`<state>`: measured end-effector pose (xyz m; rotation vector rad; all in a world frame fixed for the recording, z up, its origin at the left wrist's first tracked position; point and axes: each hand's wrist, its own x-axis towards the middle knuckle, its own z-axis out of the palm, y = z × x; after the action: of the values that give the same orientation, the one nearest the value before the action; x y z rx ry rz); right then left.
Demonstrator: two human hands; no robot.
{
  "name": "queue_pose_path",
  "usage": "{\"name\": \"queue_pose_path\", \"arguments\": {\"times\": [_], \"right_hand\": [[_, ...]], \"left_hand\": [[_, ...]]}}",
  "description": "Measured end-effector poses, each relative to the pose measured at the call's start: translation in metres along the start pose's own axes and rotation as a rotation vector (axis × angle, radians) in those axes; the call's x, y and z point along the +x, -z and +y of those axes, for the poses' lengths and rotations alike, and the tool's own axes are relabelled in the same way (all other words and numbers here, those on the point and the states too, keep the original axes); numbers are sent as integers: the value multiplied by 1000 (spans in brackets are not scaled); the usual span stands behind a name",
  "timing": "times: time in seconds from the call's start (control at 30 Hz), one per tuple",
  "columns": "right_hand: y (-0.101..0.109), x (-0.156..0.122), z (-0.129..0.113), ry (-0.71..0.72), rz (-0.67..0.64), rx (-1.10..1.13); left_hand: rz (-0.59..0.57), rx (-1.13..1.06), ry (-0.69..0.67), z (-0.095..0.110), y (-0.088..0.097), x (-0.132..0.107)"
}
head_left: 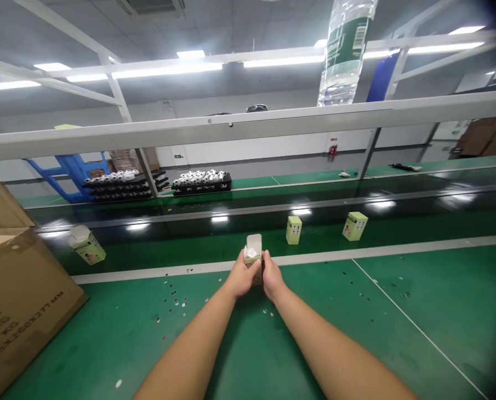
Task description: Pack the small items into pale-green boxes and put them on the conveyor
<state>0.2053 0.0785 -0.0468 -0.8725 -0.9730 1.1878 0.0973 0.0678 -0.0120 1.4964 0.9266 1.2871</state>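
My left hand (242, 279) and my right hand (272, 280) both grip a small yellow-green carton (253, 272) from its two sides, just above the green bench. Its white lid flap (253, 243) stands open, and something white shows in the opening. The lower part of the carton is hidden by my fingers. On the dark conveyor belt (214, 239) ahead stand two closed cartons of the same colour (293, 230) (355, 226). Another carton (88, 245) lies tilted to the left, with white material at its open end.
A large brown cardboard box (18, 294) stands at the left edge of the bench. Small dark and white bits lie scattered on the green surface. Black trays of small black-and-white balls (201, 183) sit beyond the belt. A white metal rail (231, 128) crosses above, with a clear plastic water bottle (346, 53) high up.
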Motion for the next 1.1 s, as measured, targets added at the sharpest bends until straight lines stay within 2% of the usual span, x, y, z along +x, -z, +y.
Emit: {"name": "queue_pose_path", "arguments": {"times": [0.1, 0.17, 0.27, 0.43, 0.63, 0.83, 0.97, 1.1], "right_hand": [[-4, -8, -7, -100, 2, 50], [-4, -12, -11, -110, -19, 75], [-4, -14, -13, -98, -32, 82], [-5, -13, -16, -31, -30, 70], [-10, -11, -34, -27, -99, -19], [-4, -1, -45, 123, -128, 20], [11, -3, -44, 264, -226, -145], [23, -10, -46, 425, -306, -372]], "left_hand": [[-19, -170, 16, 4, -15, -14], [55, -244, 99, 5, -18, -15], [164, -219, 177, 6, -20, -12], [174, -198, 103, 11, -19, -6], [215, -229, -18, 23, -16, -2], [219, -305, -43, 19, -19, -1], [260, -342, -90, 12, -15, -3], [180, -210, -185, 10, -8, -11]]}}
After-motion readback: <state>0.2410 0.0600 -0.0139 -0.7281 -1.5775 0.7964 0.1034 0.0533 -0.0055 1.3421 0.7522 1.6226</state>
